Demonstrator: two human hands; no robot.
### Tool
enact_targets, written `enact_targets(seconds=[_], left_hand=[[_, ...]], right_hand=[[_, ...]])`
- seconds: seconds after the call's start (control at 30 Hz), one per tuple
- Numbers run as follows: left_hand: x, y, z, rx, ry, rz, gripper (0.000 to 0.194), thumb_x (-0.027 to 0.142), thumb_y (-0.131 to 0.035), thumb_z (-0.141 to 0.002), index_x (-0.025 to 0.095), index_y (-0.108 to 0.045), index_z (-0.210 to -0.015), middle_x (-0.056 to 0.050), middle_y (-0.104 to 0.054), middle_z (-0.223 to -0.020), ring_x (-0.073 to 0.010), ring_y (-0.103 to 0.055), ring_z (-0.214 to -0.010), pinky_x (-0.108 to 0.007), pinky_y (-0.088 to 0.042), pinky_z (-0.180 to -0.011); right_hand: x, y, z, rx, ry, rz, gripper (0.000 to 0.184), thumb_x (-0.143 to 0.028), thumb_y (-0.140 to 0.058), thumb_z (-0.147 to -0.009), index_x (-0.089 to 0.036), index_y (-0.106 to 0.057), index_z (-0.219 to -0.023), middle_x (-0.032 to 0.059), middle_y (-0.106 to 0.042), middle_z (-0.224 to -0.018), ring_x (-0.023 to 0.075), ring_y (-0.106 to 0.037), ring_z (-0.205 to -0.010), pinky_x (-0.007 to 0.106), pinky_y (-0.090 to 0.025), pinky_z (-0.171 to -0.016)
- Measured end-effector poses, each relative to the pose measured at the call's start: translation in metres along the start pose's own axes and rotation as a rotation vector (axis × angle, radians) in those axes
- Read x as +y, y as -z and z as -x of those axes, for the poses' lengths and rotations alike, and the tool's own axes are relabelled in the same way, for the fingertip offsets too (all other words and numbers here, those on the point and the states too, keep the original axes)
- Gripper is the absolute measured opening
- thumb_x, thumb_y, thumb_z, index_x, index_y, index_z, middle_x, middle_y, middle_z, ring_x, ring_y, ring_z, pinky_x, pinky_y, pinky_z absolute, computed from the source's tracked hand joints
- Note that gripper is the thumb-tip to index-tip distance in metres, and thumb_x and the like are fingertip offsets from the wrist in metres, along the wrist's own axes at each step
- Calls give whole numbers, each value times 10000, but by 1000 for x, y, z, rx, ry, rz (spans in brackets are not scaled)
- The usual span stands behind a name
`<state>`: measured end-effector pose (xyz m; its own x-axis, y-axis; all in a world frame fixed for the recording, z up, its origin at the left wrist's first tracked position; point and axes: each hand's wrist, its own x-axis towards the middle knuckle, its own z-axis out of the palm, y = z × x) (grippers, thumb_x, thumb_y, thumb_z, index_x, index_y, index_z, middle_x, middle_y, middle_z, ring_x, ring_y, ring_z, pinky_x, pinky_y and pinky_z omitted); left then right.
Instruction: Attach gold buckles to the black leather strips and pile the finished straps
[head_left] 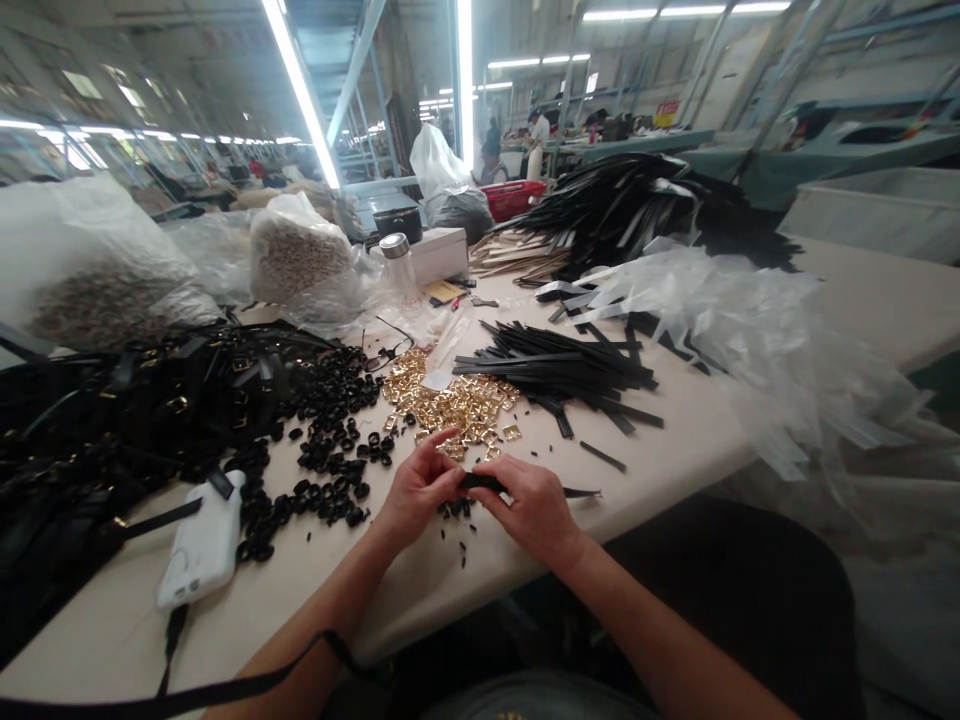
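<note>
Between my hands, over the near part of the table, is a black strap (482, 482). My left hand (417, 488) pinches its left end between thumb and fingers, the index finger reaching out over the buckles. Fingers of my right hand (534, 502) close on the strap further along, and its thin tail sticks out to the right. Just beyond my hands lies a heap of gold buckles (457, 405). Black strap loops (330, 495) are piled to the left of my left hand. A stack of loose black straps (562, 365) lies behind my right hand.
Finished buckled straps (172, 390) fill the table's left side. A white power bank (201, 540) with a cable lies near the front left. Eyeglasses (388, 350), a glass bottle (397, 262) and a bag of small parts (296, 250) stand behind. Plastic sheeting (720, 310) hangs over the right edge.
</note>
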<state>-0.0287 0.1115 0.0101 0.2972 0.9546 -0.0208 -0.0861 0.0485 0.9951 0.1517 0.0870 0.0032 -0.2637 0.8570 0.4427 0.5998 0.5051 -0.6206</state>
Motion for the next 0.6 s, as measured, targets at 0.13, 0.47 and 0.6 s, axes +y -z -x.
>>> enact_targets(seconds=[0.13,0.47,0.6], left_hand=[[-2,1,0,-17,-4,12,593,293,-698,-777,179,-481,-1317,41,-584,-678,-83,-541,-558,-207,-432,-550],[4,17,-5,56,-28,-109,433,373,-647,-828,152,-594,-1197,-18,-675,-729,-131,-625,-651,-239,-493,-598],[9,36,-5,240,-114,-223,338,388,-665,-811,149,-661,-1050,-30,-700,-747,-140,-643,-681,-254,-509,-637]], right_hand=[[2,-1,0,5,-1,24,143,-353,-622,-896,-213,-647,-915,23,-697,-821,167,-647,-756,262,-423,-691],[12,3,-2,-62,3,156,145,-288,-585,-908,-206,-598,-789,4,-647,-748,144,-597,-692,252,-355,-642],[23,4,-2,-72,-88,188,103,-237,-625,-867,-208,-588,-775,-2,-654,-756,145,-593,-690,250,-341,-634]])
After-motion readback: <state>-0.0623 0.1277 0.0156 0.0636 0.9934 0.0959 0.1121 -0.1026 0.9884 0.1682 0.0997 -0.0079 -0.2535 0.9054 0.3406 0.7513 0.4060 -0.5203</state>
